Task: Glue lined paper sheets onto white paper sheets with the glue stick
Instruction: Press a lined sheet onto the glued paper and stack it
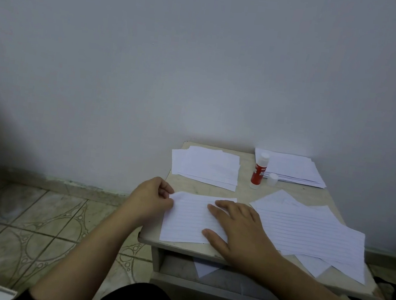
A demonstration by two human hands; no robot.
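A grey wall fills most of the view, and below it is a tiled floor. A small table stands in the corner. On its right side lies a loose pile of lined sheets; two smaller stacks of paper are at the back, one on the left and one on the right. At the front edge lies one lined paper sheet. The right hand rests flat on it with the fingers spread. The left hand pinches the upper left corner of this sheet. The glue stick stands upright and uncapped between the back stacks, with its cap just beside it.
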